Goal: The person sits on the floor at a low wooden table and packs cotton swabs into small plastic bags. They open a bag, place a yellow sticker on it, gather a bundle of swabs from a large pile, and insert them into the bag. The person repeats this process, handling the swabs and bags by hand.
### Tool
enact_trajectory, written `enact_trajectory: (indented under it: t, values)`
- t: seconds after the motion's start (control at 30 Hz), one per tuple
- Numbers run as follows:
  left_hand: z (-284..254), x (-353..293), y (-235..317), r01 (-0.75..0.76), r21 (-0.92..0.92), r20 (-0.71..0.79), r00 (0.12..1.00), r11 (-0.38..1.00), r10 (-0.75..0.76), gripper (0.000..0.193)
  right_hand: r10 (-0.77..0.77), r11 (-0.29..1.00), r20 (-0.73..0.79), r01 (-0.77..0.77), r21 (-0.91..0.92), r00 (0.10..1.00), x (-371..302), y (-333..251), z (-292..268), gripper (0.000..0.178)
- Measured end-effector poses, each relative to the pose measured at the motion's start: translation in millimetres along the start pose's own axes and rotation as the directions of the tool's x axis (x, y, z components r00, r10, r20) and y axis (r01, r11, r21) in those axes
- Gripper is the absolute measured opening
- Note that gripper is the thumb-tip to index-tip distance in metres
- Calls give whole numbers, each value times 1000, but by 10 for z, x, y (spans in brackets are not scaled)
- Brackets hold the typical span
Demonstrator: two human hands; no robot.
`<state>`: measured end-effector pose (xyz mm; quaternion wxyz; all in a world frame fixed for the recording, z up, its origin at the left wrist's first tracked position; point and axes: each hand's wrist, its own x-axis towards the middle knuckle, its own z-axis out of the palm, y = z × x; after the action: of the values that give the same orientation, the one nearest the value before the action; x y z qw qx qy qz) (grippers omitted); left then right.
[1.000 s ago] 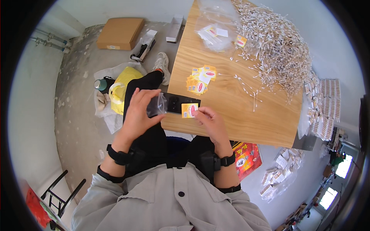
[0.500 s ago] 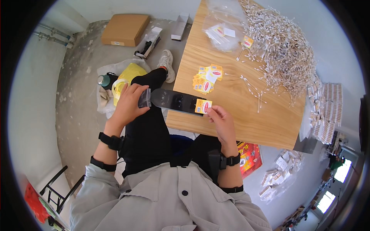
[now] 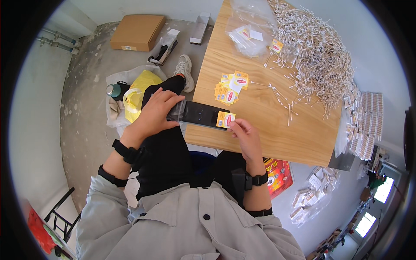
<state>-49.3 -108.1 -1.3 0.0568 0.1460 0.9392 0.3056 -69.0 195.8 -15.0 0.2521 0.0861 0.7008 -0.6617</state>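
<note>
A long black board (image 3: pixel 200 113) juts past the left edge of the wooden table. My left hand (image 3: pixel 152 113) is closed at its rounded left end, pinching a small clear plastic bag (image 3: pixel 177 110) that lies over that end. At the board's right end, the thumb and fingers of my right hand (image 3: pixel 245 135) grip the edge of a yellow and white printed card (image 3: pixel 225 120), which lies flat on the board. Just beyond the board, a loose pile of matching cards (image 3: pixel 232 88) rests on the table. What lies under my left palm is hidden.
A large heap of cotton swabs (image 3: pixel 314 52) covers the far right of the table (image 3: pixel 264 134); several stray swabs lie nearer. Clear plastic bags (image 3: pixel 251 37) lie at the far edge. On the floor at left are a cardboard box (image 3: pixel 138 32) and a yellow bag (image 3: pixel 145 89).
My left hand has moved right and slightly up, bringing the plastic bag from beside the board onto its left end. My right hand still holds the card at the other end.
</note>
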Motion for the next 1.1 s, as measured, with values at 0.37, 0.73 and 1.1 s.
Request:
enact_trajectory:
  t: [0.37, 0.73, 1.1]
  values:
    - [220, 221, 310, -89, 61, -55, 994, 994, 92, 75, -57, 998, -98, 55, -20, 994, 310, -77, -35, 20]
    - [438, 114, 550, -14, 140, -85, 996, 990, 26, 64, -515, 789, -341, 279, -548, 786, 870, -107, -198, 30]
    - [881, 432, 1238, -117, -10, -98, 988, 993, 116, 78, -600, 558, -235, 189, -808, 765, 639, -133, -572, 10]
